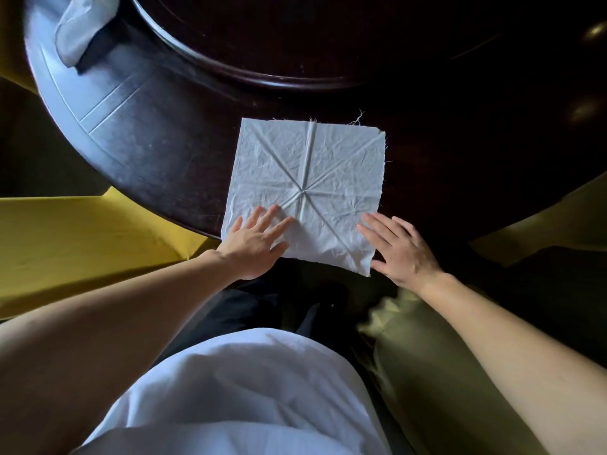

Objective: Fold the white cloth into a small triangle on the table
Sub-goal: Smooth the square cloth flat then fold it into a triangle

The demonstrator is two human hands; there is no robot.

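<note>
The white cloth (305, 188) lies spread flat as a square on the dark counter (170, 152), near its front edge, creased in lines that meet at its middle. The left hand (254, 244) rests open, palm down, on the cloth's near left corner, fingers spread. The right hand (399, 247) lies open and flat beside the near right corner, fingertips touching the cloth's edge. Another crumpled cloth (82, 24) sits at the far left.

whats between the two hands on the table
In the head view, the near part of the white cloth lies flat between the left hand and the right hand, its creases showing; nothing else sits there.
</note>
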